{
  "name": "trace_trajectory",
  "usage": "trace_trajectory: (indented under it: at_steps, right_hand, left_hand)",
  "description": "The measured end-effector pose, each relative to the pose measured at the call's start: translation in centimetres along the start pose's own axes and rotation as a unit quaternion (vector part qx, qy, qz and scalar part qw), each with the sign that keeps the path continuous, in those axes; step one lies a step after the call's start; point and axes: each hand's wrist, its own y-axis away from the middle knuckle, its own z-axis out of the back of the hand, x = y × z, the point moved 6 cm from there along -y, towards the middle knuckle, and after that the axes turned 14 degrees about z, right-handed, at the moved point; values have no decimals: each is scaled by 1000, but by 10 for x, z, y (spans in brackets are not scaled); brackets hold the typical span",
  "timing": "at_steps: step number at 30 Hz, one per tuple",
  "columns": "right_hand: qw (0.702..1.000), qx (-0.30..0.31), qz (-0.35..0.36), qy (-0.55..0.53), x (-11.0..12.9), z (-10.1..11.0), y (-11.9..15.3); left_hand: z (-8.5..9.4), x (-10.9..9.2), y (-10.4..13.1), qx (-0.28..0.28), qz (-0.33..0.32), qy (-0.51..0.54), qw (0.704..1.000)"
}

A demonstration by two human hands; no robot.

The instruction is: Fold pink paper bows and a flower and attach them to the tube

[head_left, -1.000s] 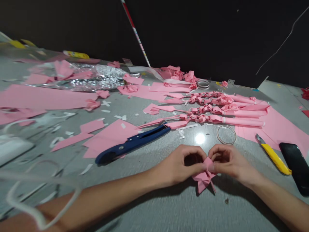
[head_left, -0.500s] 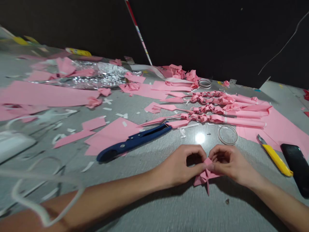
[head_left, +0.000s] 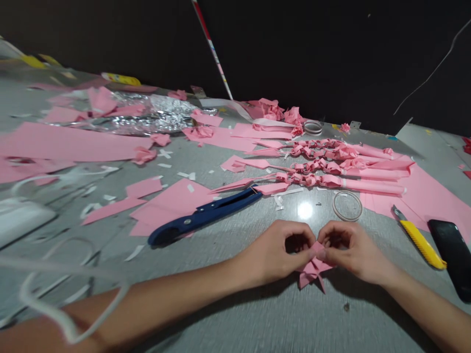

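Both my hands pinch a small folded piece of pink paper (head_left: 314,267) just above the grey table. My left hand (head_left: 277,250) grips its upper left side between thumb and forefinger. On the opposite side, my right hand (head_left: 355,250) pinches the same piece, thumbs almost touching. Pointed flaps of the paper stick out below my fingertips. Beyond my hands lies a ring-shaped roll of tape (head_left: 347,205). Blue-handled scissors (head_left: 206,215) rest to the left, and a yellow utility knife (head_left: 423,243) lies to the right.
Pink paper flowers on rolled stems (head_left: 371,185) lie in rows behind my hands. A black phone (head_left: 451,257) is at the right edge. Flat pink sheets (head_left: 172,206), crinkled silver foil (head_left: 165,115) and white scraps cover the left. A white cable (head_left: 69,314) loops at lower left.
The lower flaps of the folded pink paper have shifted and turned slightly to the right. Both hands keep their pinch in nearly the same place.
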Motion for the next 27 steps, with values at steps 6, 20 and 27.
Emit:
trace_trajectory:
  at_steps: [6,20,27]
  right_hand:
    - [1000,-11,1,7,0,-2,-1]
    - [1000,3,-2,-4,-7,11,-2]
    - [1000,-12,-15,-8,-9,11,-1]
  left_hand:
    - [0,0,0,-29,-19,-11,999]
    - [7,-1,2,-54,-49,-18,997]
    - [7,-4,6,-82,-114,-53,989]
